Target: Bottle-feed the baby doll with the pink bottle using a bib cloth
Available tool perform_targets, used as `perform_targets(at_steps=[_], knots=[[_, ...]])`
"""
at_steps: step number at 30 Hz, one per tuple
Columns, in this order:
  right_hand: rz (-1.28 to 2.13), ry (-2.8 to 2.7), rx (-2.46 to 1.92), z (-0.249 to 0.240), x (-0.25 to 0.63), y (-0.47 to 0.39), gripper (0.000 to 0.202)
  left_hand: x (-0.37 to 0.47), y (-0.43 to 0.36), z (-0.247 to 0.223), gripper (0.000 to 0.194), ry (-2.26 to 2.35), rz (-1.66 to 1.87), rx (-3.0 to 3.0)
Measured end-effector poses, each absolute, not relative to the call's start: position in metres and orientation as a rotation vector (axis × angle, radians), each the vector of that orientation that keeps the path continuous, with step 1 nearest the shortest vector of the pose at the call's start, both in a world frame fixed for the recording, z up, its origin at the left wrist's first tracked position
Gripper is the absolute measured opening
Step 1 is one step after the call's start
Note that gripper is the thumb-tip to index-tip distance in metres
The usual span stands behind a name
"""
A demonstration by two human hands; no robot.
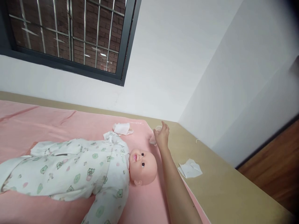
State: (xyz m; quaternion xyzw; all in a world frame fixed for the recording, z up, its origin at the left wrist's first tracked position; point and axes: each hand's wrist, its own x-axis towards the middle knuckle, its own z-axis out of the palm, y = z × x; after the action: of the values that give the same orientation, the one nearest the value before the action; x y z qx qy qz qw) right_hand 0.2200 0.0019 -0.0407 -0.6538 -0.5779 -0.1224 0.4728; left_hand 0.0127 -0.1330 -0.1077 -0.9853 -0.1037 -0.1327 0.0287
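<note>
My right hand (163, 134) reaches to the far corner of the pink sheet (149, 199), thumb and fingers spread apart. Just beyond and left of it stands a small clear plastic container (153, 140), partly hidden by the hand; its exact kind is hard to make out. Its clear rounded top (158, 128) shows between my thumb and fingers, and I cannot tell whether they touch it. To the left of my forearm lies a baby doll (146, 169) on its back, in a white suit (93, 168) printed with green and pink figures. My left hand is out of view.
A folded white tissue (121, 128) lies by the doll's far arm. Another crumpled white tissue (190, 168) rests on the tan tabletop (210, 189), right of my forearm. A white wall (163, 62) and a barred window (70, 34) stand behind.
</note>
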Motion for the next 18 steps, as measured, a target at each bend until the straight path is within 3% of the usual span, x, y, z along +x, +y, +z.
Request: perform_targets(at_steps=[5,13,18], knots=[[0.005,-1.363,-1.702,-0.045,0.235,0.004,0.074,0.048,-0.053,-0.109,0.035,-0.314,-0.446,-3.129],[0.038,-1.331,-1.831,-0.029,0.238,-0.005,0.065,0.044,-0.043,-0.13,0.034,-0.227,-0.431,-3.125],[0.07,-1.31,-1.758,-0.013,0.232,-0.016,0.059,0.035,-0.053,-0.132,0.046,-0.362,-0.447,-3.275]])
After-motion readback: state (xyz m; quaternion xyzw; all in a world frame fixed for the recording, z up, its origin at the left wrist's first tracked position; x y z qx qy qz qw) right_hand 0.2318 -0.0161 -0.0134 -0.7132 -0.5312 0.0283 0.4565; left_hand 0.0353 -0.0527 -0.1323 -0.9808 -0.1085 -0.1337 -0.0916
